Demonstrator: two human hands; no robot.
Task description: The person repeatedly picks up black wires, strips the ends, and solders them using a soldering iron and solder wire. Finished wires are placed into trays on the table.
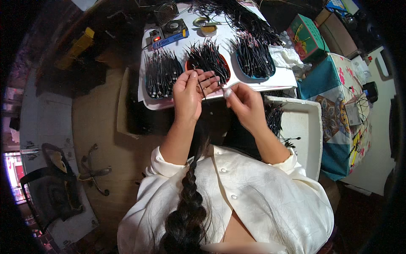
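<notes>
Near the middle of the frame, just off the front edge of the white tabletop (283,79), my left hand (188,91) is turned palm up, thumb and finger closed on a thin black cable (202,89) while the other fingers lie loosely curled. My right hand (247,108) is close beside those fingertips, its own tips drawn together; whether they grip anything is too small for me to tell.

What worries me is the light hold: if my thumb eases, the cable could slip into the dark gap below the edge. Pulling hard on so thin a thing might strain it. My knuckles also sit right by the red tray (229,73), so a careless lift could snag the cable ends bristling there, or those in the blue tray (259,78) to its right. The left bundle (163,72) is crowded as well.

At the top of the frame loose cables (243,17) sprawl in a tangle, and a blue device (171,39) with a red light sits upper left of the trays. Right of me is a white foam box (315,127) with more cables; beyond it, a flowered cloth (340,67). Lower left, a dark chair (50,194) stands on the floor (99,106).
</notes>
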